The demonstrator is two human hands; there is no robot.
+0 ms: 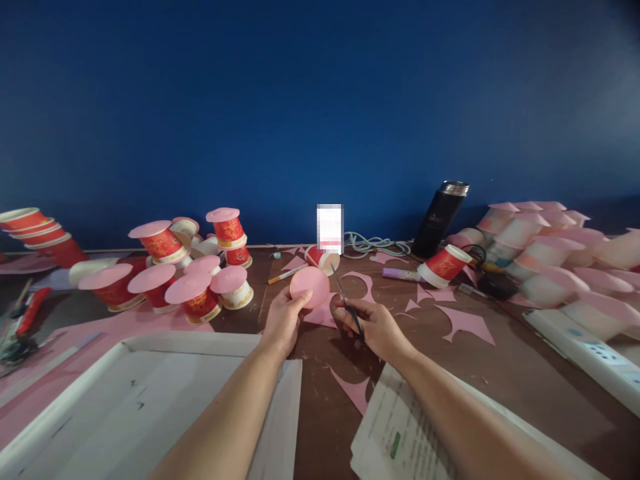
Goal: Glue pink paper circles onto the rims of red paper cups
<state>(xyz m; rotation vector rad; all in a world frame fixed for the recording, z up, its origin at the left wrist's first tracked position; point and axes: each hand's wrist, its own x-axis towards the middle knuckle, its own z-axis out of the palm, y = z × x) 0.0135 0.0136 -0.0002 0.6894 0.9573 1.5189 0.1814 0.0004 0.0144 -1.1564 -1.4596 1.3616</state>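
Note:
A round pink paper disc is pinched between the thumb and fingers of my left hand, held up above the table. My right hand grips a pair of scissors by its dark handles, the blades pointing up and away beside the disc. Just behind the disc a red paper cup lies on its side. Pink paper offcuts with curved edges are scattered round both hands. A pencil or thin stick rests to the left of the cup.
Red cups topped with pink discs stand at the left, pale ones at the right. A black thermos, a red cup, a purple marker and a power strip lie rightward. A white tray and printed sheets occupy the front.

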